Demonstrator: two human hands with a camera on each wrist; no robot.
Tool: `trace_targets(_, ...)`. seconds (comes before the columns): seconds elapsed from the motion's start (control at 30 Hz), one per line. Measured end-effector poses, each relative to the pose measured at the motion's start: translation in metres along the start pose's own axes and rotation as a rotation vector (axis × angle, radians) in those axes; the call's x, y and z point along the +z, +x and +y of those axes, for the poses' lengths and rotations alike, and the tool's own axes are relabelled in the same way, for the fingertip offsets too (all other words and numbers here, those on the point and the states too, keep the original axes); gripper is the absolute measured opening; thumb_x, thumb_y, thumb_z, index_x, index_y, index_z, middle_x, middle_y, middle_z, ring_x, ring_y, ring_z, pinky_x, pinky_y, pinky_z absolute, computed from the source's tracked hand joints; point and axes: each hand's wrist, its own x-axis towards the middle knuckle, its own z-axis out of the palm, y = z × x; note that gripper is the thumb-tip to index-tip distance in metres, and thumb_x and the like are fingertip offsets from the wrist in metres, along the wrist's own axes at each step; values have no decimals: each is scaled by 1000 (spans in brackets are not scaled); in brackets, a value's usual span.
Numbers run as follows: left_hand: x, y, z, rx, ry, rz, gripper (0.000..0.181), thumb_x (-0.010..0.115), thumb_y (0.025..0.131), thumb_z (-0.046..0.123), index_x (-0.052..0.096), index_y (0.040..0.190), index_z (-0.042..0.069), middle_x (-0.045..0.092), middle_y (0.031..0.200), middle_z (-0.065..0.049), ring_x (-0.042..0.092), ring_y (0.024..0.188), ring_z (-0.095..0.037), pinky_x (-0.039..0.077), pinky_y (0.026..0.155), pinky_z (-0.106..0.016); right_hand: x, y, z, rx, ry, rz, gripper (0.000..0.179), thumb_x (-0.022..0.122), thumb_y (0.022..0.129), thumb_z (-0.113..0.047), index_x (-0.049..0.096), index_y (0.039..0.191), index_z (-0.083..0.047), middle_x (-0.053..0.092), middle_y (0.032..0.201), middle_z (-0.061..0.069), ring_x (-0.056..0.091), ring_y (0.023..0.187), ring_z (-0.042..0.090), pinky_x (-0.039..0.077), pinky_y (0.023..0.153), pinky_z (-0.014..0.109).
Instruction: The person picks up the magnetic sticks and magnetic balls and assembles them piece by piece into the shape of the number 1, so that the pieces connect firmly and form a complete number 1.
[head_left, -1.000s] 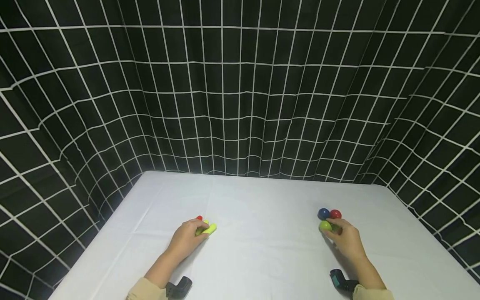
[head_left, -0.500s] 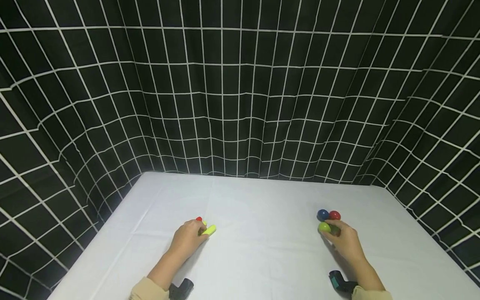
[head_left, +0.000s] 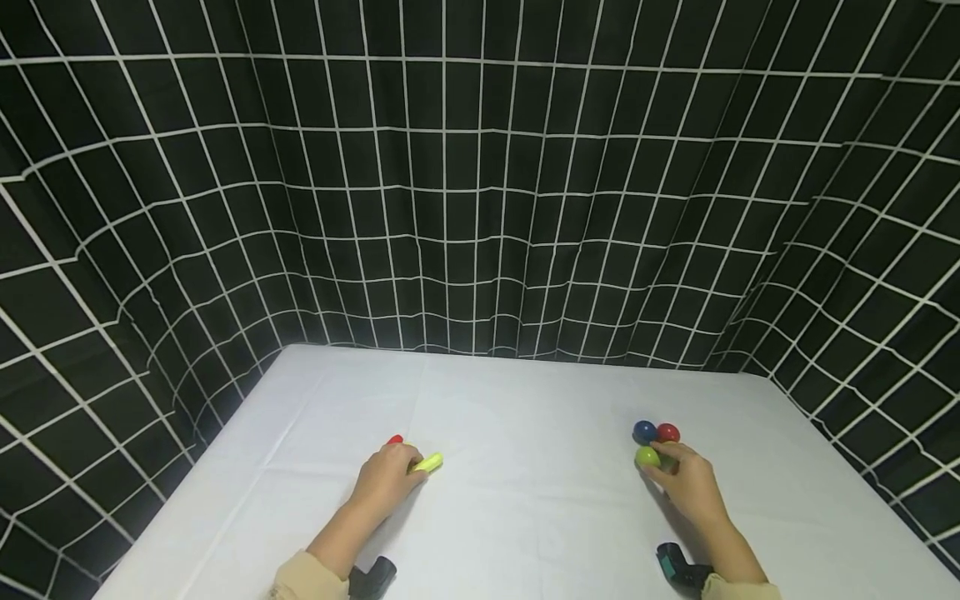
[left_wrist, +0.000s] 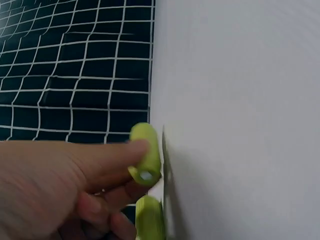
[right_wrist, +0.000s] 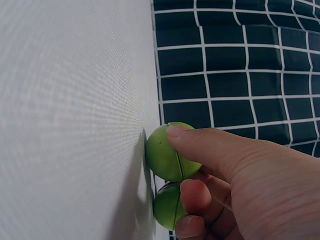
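My left hand [head_left: 386, 482] pinches a short yellow-green cylinder [head_left: 429, 463] between thumb and fingers, low over the white table. In the left wrist view a second yellow-green cylinder [left_wrist: 149, 220] lies below it, near the curled fingers. A small red piece [head_left: 394, 439] shows just beyond the knuckles, mostly hidden. On the right, my right hand [head_left: 690, 483] holds a lime-green ball [head_left: 647, 457], its thumb resting on it. Close under that ball, another green ball [right_wrist: 169, 206] touches the fingertips. A blue ball [head_left: 644, 432] and a red ball [head_left: 667, 432] sit just behind.
A white cloth covers the table [head_left: 525, 483]. Black curtains with a white grid [head_left: 480, 183] stand around its back and sides. A dark device is strapped at each wrist, with the left device [head_left: 372, 577] and right device [head_left: 678, 567] near the front edge.
My left hand has shifted slightly right with the yellow-green cylinder, and the second cylinder has gone from sight in the head view. The right hand has barely moved and keeps the green ball.
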Motion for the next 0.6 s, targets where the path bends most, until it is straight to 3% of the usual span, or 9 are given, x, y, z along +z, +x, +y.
trace_targets(0.2, 8, 5, 9, -48, -202, -59, 21, 72, 80, 17, 70, 94, 3, 70, 92, -7, 64, 87, -20, 53, 69, -32, 2, 1, 0, -3, -8, 4, 44, 71, 78, -6, 57, 115, 11, 54, 117, 33, 51, 66, 17, 42, 48, 19)
trace_targets(0.33, 14, 9, 13, -89, -358, -162, 25, 70, 82, 20, 69, 98, 1, 68, 92, -7, 60, 82, -16, 50, 60, -25, 3, 2, 1, -8, -17, 6, 44, 71, 78, -8, 58, 115, 10, 54, 118, 33, 51, 67, 17, 42, 49, 19)
trace_targets(0.5, 19, 12, 15, -133, -535, -266, 31, 69, 83, 27, 68, 100, 1, 67, 96, -8, 58, 82, -15, 50, 62, -27, 2, 1, 2, 1, -13, 6, 44, 71, 78, -7, 57, 116, 11, 52, 120, 34, 51, 60, 15, 43, 47, 19)
trace_targets(0.6, 24, 13, 16, -158, -634, -307, 31, 68, 83, 29, 69, 99, 2, 67, 90, -5, 53, 66, -11, 45, 57, -24, 2, 1, 1, 11, 0, -5, 45, 70, 79, -7, 56, 117, 11, 51, 121, 35, 51, 54, 13, 44, 44, 19)
